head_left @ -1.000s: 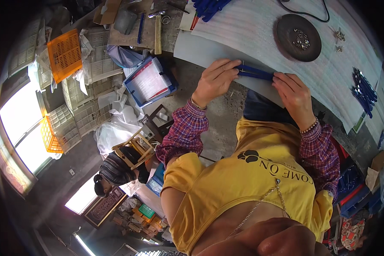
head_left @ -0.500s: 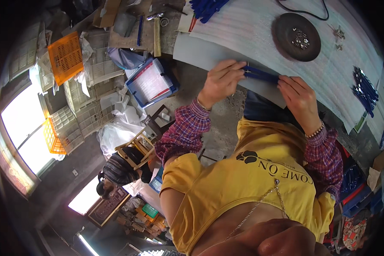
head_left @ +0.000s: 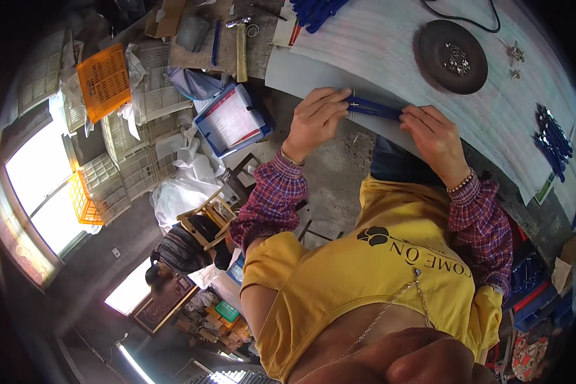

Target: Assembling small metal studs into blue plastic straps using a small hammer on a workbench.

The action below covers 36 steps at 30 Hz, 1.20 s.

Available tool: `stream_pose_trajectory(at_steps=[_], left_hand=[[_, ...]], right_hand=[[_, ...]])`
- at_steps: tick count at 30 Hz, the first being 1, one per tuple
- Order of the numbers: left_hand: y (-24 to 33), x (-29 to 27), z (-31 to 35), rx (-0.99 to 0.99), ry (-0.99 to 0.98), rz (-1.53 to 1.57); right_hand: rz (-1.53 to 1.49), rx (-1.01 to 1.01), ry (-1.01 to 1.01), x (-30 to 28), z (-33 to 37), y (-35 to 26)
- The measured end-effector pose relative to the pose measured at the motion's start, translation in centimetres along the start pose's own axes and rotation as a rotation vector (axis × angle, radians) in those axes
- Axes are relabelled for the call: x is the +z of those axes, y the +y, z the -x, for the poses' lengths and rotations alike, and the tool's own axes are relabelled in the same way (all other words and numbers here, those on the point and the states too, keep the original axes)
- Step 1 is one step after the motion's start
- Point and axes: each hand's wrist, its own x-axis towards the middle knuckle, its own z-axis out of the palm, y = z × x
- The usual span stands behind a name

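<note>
A narrow dark blue strap [head_left: 377, 109], looking doubled, stretches between my two hands over the table's near edge. My left hand [head_left: 315, 121] pinches its left end, where a small shiny metal piece [head_left: 352, 103] shows at the fingertips. At the other end, the fingers of my right hand [head_left: 434, 136] are closed on the strap. Beyond them on the white-covered table [head_left: 365, 57] sits a dark round dish [head_left: 429, 61] of small silver metal parts [head_left: 456, 61]. Far to the right lies a bundle of blue straps with metal ends [head_left: 552, 141].
More blue strips [head_left: 317, 13] lie at the table's far side. A hammer [head_left: 241, 54] and a blue bar [head_left: 216, 43] rest on a board to the left. Below it stands a blue crate [head_left: 233, 121]. Another person [head_left: 179, 251] sits behind at left.
Both hands, with the strap between them, have shifted a little to the left. The whole view has also moved slightly. Each hand keeps its grip.
</note>
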Motion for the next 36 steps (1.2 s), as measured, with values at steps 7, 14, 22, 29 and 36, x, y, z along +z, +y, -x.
stream_pose_trajectory(at_steps=[7,14,22,29,36], left_hand=[[0.4,0.0,0.2,-0.030,0.006,-0.041],[0.6,0.1,0.1,-0.029,0.019,-0.053],[1.0,0.2,0.3,-0.072,0.031,-0.070],[1.1,0.4,0.3,-0.123,0.045,-0.087],[0.8,0.0,0.5,-0.096,0.032,-0.069]], right_hand=[[-0.017,-0.014,0.010,0.0,0.0,0.3],[-0.020,-0.017,-0.007,-0.2,0.0,0.4],[-0.093,0.026,-0.119,-1.1,-0.6,0.6],[-0.125,0.033,-0.109,-0.8,-0.5,0.6],[-0.052,0.013,-0.062,-0.3,-0.4,0.3]])
